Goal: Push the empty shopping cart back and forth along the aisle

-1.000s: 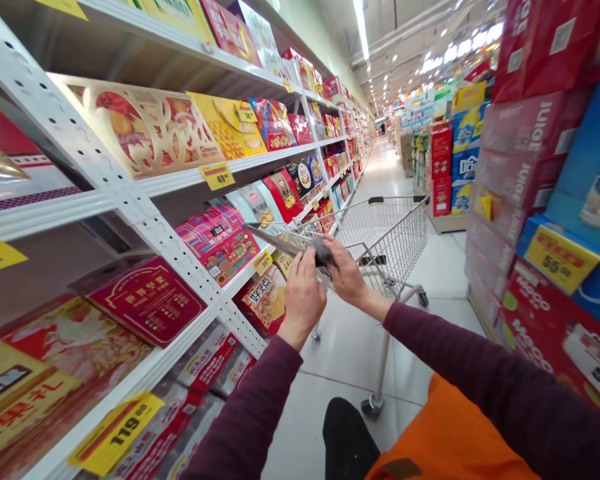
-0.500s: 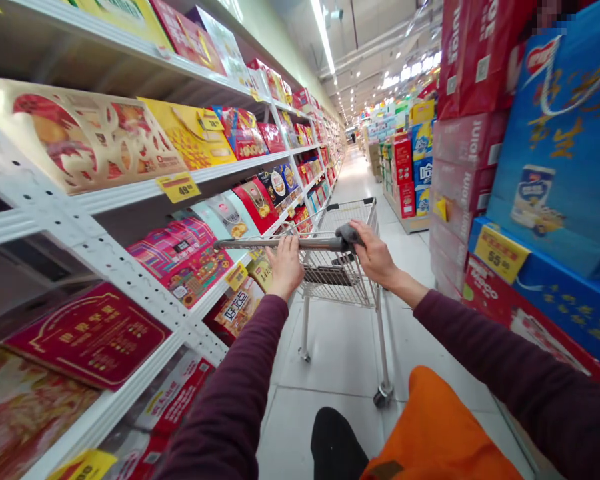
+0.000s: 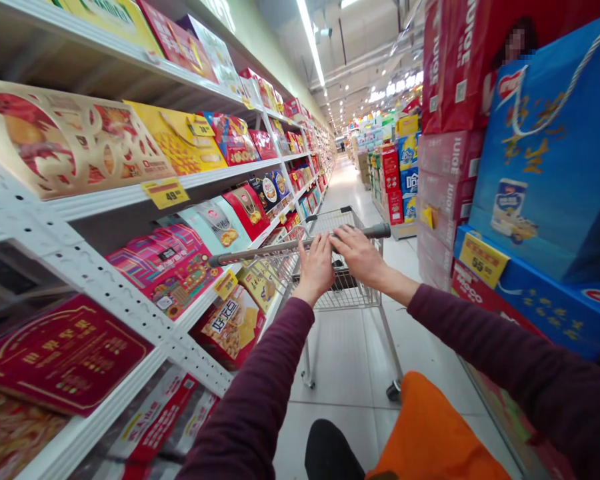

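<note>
A wire shopping cart (image 3: pixel 353 297) stands in the aisle in front of me, its grey handle (image 3: pixel 260 253) running slantwise across the view. My left hand (image 3: pixel 317 263) rests near the middle of that handle with its fingers curled over the top. Close beside it, my right hand (image 3: pixel 357 253) also grips the bar. The hands sit almost against each other, and their thumbs and palms are partly hidden. Bare handle shows on both outer sides of them. Through the wires, a dark panel shows below the hands.
White shelves (image 3: pixel 100 205) full of boxed snacks line the left, close to the handle's left end. On the right stand stacked red cartons (image 3: pixel 445 160) and a large blue gift bag (image 3: pixel 535 180). Tiled floor (image 3: pixel 343 347) runs ahead down the aisle. A distant person stands far ahead.
My right hand has slid left along the handle from its right end, next to my left hand. The cart's handle has tilted in view, its right end higher.
</note>
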Demonstrator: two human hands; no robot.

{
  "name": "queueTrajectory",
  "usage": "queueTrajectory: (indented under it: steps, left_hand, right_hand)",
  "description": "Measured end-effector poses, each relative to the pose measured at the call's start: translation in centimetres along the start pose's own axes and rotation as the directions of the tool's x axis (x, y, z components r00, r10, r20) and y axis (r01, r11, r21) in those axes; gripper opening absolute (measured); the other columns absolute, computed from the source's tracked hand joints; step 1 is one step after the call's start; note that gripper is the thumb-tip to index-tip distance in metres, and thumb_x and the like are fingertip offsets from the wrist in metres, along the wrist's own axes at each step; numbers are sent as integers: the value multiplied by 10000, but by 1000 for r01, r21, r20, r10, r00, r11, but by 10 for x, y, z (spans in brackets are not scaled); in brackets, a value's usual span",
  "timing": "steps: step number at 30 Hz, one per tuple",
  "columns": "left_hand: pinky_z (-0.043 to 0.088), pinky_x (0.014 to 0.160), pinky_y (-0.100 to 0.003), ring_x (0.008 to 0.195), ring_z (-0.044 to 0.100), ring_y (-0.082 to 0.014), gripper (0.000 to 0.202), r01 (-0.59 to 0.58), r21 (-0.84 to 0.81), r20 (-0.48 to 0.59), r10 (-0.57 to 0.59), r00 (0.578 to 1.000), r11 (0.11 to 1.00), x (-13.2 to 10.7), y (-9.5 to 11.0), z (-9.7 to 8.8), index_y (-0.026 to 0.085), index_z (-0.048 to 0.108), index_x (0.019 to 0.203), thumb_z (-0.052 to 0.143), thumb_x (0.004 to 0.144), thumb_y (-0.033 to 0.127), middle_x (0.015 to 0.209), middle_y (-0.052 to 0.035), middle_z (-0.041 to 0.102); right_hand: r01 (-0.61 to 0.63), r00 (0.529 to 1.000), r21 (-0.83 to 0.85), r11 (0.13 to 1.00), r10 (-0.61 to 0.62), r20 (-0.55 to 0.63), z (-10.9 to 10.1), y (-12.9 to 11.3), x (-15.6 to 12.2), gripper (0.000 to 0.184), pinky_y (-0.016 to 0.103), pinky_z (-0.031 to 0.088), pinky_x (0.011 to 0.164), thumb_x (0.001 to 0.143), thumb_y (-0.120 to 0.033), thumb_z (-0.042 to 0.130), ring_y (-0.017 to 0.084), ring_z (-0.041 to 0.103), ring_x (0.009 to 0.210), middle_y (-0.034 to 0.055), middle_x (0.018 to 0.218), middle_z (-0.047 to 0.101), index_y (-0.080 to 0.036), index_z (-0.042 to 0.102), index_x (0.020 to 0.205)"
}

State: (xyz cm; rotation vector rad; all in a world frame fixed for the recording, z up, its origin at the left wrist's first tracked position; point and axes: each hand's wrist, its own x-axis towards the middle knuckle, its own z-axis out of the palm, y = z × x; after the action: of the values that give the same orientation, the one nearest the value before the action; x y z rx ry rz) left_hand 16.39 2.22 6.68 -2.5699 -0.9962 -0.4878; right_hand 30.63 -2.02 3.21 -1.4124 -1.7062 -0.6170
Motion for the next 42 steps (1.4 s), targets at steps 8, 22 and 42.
queueTrajectory:
  steps: [8, 22, 42]
  left_hand:
    - [161, 1088, -619, 1342, 316, -284, 666, 230, 51, -18, -230, 973, 972, -3, -43, 0, 110, 359, 1369, 413, 705, 89, 1426, -149, 405]
    - [89, 1106, -610, 1378, 247, -281, 716, 202, 32, -122, -197, 973, 979, -13, -36, 13, 83, 318, 1387, 425, 679, 95, 1466, -162, 331]
    - [105, 1086, -638, 1322, 334, -316, 621, 361, 37, -277, -338, 899, 932, -32, -75, 16, 47, 414, 1306, 436, 697, 167, 1384, -205, 438]
  right_hand:
    - [-202, 968, -67, 977, 189, -165, -8, 41, 3, 433, 502, 302, 1054, 811, -82, 394, 289, 390, 1253, 144, 1308, 512, -120, 559, 1210]
    - [-188, 975, -104, 977, 173, -139, 2, 37, 3, 465, 535, 261, 1073, 823, -40, 357, 306, 308, 1318, 171, 1359, 466, -85, 520, 1256]
    - [-259, 945, -147, 955, 218, -245, -15, 72, -2, 442, 503, 308, 1075, 769, -105, 445, 300, 401, 1251, 143, 1274, 527, -131, 562, 1195]
